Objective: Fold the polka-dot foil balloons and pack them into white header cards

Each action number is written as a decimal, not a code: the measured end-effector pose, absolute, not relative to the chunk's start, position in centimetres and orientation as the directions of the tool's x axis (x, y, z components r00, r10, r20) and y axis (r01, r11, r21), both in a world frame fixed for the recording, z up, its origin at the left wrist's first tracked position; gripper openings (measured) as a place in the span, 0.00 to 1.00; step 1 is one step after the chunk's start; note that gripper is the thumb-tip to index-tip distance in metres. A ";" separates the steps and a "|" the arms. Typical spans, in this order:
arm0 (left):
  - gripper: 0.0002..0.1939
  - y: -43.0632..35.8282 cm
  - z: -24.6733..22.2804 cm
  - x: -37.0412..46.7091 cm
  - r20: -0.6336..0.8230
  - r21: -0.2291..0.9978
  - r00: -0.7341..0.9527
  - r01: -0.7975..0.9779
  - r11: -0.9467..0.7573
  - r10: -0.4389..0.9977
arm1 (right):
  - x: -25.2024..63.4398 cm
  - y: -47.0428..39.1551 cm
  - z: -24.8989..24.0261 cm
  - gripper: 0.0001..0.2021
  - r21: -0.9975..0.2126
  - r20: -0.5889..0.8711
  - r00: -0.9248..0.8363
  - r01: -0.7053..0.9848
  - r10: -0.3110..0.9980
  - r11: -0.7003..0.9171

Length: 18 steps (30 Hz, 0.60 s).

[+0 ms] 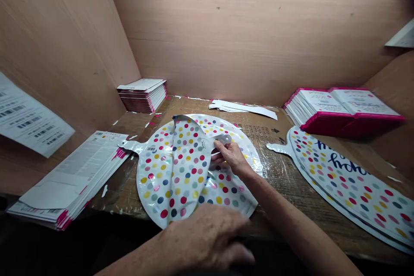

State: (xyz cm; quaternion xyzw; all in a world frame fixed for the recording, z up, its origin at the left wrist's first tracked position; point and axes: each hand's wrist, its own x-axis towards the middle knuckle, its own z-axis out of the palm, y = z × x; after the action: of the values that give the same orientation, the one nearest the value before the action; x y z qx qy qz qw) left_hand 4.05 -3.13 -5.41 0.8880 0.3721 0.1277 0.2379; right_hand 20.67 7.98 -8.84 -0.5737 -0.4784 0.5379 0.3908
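A flat foil balloon (pixel 190 159), white with coloured dots, lies partly folded over on itself on top of another dotted foil balloon (pixel 148 198). The lower one has its grey-white neck (pixel 129 145) pointing left. My right hand (pixel 231 155) pinches the folded balloon near its grey neck tab between thumb and fingers. Closer to me, my left hand (pixel 210 237) is in front of the balloons' near edge, smeared by motion. Its fingers point right, and whether they hold anything is not visible.
At right lie stacked dotted balloons with dark lettering (pixel 349 181). Pink-edged card packs stand at back right (pixel 343 108) and back left (pixel 142 95). A stack of printed sleeves (pixel 71 177) lies left. White paper strips (pixel 242 108) rest near the back board; a barcode sheet (pixel 32 116) hangs left.
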 end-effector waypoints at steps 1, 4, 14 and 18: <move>0.14 -3.2 -4.3 3.8 0.033 0.628 0.761 0.489 -0.606 0.648 | 21.0 7.9 -8.8 0.21 -0.967 -0.228 -0.032 0.120 0.973 -0.222; 0.18 0.7 -2.0 2.2 0.111 0.834 0.544 0.404 -0.375 0.832 | 21.5 7.6 -8.6 0.22 -0.973 -0.209 -0.058 0.113 0.976 -0.202; 0.29 22.2 -4.4 -1.7 0.245 0.680 0.554 0.487 -0.548 0.796 | 23.0 6.3 -8.1 0.29 -0.988 -0.138 -0.121 -0.059 0.983 -0.146; 0.22 23.6 -4.9 -1.1 0.107 0.809 0.588 0.416 -0.414 0.801 | 23.7 7.8 -7.8 0.27 -0.982 -0.167 0.096 -0.111 0.981 -0.156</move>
State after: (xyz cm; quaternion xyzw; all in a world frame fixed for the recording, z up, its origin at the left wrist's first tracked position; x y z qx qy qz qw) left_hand -1.09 23.65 -4.87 0.8031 0.3791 0.2491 0.3863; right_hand 23.66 7.76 -7.78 -0.5381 -0.4044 0.5370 0.5085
